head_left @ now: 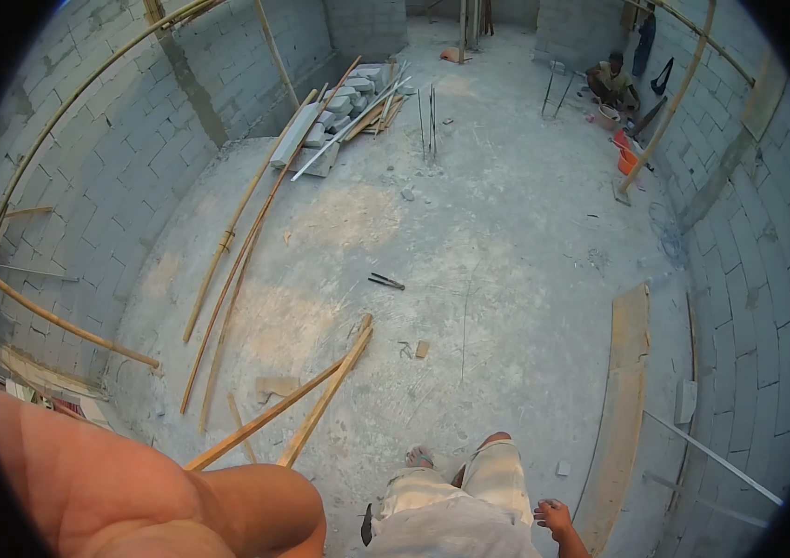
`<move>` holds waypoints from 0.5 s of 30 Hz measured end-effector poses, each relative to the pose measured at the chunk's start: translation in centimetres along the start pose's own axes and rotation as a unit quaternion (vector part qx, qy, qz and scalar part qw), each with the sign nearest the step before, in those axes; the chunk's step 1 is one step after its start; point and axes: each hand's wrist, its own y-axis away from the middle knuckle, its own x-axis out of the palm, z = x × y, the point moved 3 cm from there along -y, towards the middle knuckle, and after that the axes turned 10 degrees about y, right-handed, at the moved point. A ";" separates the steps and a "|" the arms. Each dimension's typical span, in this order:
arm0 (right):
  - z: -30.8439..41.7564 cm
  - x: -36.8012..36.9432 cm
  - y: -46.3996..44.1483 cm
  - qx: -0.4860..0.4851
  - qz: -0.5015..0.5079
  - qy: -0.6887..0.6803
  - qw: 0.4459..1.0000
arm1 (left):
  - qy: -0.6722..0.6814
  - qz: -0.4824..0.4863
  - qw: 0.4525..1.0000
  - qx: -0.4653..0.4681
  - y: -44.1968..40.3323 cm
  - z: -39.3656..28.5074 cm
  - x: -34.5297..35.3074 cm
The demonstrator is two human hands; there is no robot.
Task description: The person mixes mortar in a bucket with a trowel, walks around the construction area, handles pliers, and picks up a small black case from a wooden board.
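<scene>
The left hand looms close, fingers out of frame so their state cannot be told, wooden battens slant out past its arm, and the right hand hangs loosely curled, seemingly empty, near a long plank, suggesting a pause where grasping would call for reaching down.

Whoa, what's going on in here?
Someone's left hand is up close to the camera, its fingers out of view. Their right hand hangs low, with nothing seen in it. Wood strips and a tool lie on the floor. Another person squats by the far right wall.
</scene>
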 end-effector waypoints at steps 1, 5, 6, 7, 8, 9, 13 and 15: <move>0.7 -0.5 -0.2 -0.003 0.003 0.013 1.000 | -0.002 -0.008 1.000 0.008 -0.7 1.5 0.5; 7.1 -0.9 -3.8 -0.031 0.031 -0.016 0.999 | 0.001 -0.045 0.999 0.006 -4.1 7.9 4.0; 10.4 -1.0 -4.9 -0.012 0.034 0.029 0.999 | 0.000 -0.048 0.999 0.022 -4.4 9.4 4.8; 13.2 -1.6 -5.4 0.010 0.037 0.079 0.996 | -0.006 -0.053 0.998 0.035 -4.5 10.8 5.6; 13.9 -2.6 -8.8 -0.054 0.046 0.135 0.988 | -0.015 -0.055 0.998 0.041 -4.6 12.1 6.5; 14.0 -3.4 -12.8 -0.117 0.059 0.190 0.973 | -0.026 -0.058 0.997 0.046 -4.9 13.6 7.2; 23.2 -8.2 -15.0 0.003 0.057 0.039 0.998 | -0.141 -0.099 0.984 -0.036 -4.5 21.5 8.1; 32.1 -9.8 -19.4 -0.055 0.052 0.031 0.997 | -0.180 -0.112 0.966 -0.151 -0.4 24.3 9.4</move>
